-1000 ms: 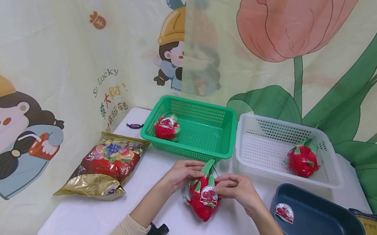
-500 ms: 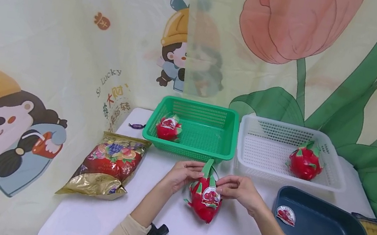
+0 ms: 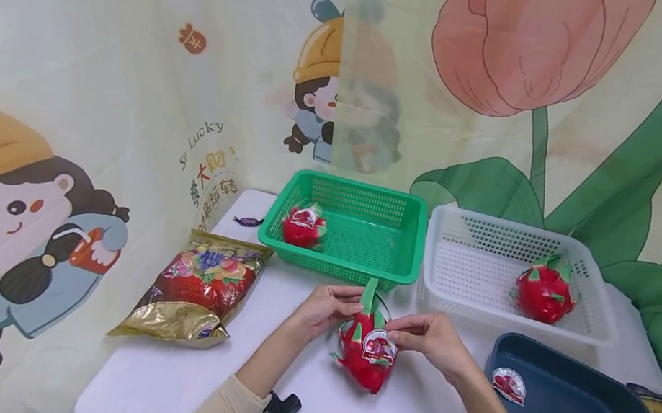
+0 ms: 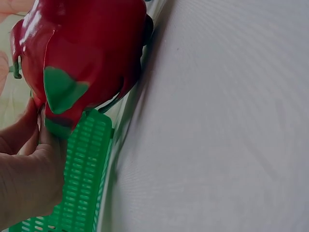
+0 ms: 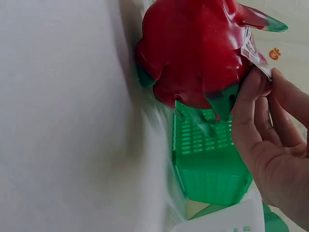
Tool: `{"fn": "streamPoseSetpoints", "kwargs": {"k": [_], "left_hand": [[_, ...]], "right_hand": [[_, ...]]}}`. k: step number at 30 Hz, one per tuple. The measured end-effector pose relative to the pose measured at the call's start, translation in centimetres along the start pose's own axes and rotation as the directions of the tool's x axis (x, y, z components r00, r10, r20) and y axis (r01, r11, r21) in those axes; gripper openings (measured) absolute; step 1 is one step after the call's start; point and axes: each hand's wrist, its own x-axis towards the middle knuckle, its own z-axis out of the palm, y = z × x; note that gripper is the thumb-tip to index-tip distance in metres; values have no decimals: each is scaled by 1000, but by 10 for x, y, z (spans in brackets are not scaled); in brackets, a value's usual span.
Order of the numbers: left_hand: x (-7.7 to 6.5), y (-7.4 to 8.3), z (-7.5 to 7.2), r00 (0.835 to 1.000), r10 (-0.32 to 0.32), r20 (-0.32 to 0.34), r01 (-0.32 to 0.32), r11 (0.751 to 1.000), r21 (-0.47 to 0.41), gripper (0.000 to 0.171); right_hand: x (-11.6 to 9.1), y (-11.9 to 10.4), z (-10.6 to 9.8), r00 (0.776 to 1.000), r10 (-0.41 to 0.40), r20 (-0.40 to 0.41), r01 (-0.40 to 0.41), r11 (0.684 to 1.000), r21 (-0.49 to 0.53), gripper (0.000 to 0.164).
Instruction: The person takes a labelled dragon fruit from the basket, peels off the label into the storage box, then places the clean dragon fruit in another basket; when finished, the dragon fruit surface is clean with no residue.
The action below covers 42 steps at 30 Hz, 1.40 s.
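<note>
Viewpoint shift; right fingers (image 5: 247, 104) (pinched) on label (image 3: 380, 347)

Cream fabric (image 3: 257, 19) hangs as the walls, printed with a large coral tulip (image 3: 535, 47). Directly below the tulip run its green stem (image 3: 539, 154) and broad leaves (image 3: 494, 190), more foliage spreading to its right. Left of the tulip, a sheer pale-yellow layer (image 3: 418, 2) overlaps the print, veiling half of a small cartoon figure (image 3: 321, 88) in a yellow cap. Farther left of the tulip come a brown pouch motif (image 3: 192, 39), "So Lucky" lettering (image 3: 203, 134) and, lower, a much larger capped figure (image 3: 4, 232). Well below the tulip stands a white-covered table (image 3: 142, 394). The light is soft and even.
</note>
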Motion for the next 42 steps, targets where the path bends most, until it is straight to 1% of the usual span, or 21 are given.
{"fn": "streamPoseSetpoints", "kwargs": {"k": [2, 5, 8, 9, 11, 14, 16, 19, 21, 25, 29, 33, 36, 39, 42], "left_hand": [[1, -1, 0, 1000, -3, -3, 3, 1000, 0, 44], [2, -2, 0, 1000, -10, -8, 10, 1000, 1, 44], [3, -3, -1, 1000, -11, -17, 12, 1000, 9, 43], [2, -2, -1, 1000, -8, -22, 9, 1000, 13, 43], [1, -1, -1, 999, 1, -34, 0, 1000, 15, 43], [0, -2, 2, 999, 18, -49, -18, 1000, 7, 43], [0, -3, 3, 998, 24, -54, -24, 1000, 4, 43], [-1, -3, 3, 998, 27, -51, -26, 1000, 11, 43], [-2, -2, 2, 999, 24, -46, -23, 1000, 18, 42], [-1, -1, 1, 999, 28, -26, -28, 999, 17, 43], [-1, 2, 1, 999, 35, -7, -35, 999, 25, 43], [0, 4, 1, 999, 43, 1, -43, 998, 37, 42], [1, 4, 2, 999, 39, -2, -39, 999, 36, 42], [0, 3, 1, 999, 32, -10, -32, 999, 36, 42], [0, 3, 0, 999, 24, -26, -23, 999, 35, 42]], "right_hand": [[-1, 2, 0, 1000, 0, 12, -1, 999, 42, 32], [-1, 7, -1, 999, 13, 39, -18, 991, 133, 35], [1, 13, -3, 998, 26, 49, -37, 973, 228, 29], [1, 14, -5, 999, 29, 36, -38, 964, 265, 26], [2, 16, -8, 999, 42, -17, -34, 945, 326, 21], [0, 15, -14, 990, 63, -123, -14, 932, 363, 21], [-4, 12, -19, 982, 76, -174, -14, 943, 332, 27], [-10, 3, -25, 974, 82, -210, -28, 968, 250, 39], [-16, -4, -30, 968, 83, -235, -39, 982, 185, 42], [-27, -21, -44, 956, 92, -278, -71, 994, 86, 44], [-43, -35, -62, 954, 89, -287, -95, 996, -4, 45], [-62, -42, -85, 951, 54, -305, -72, 996, -47, 43], [-78, -42, -102, 946, 44, -320, -70, 995, -69, 41], [-95, -38, -118, 944, 53, -324, -92, 990, -106, 40], [-109, -32, -129, 940, 85, -330, -129, 985, -115, 40]]}}
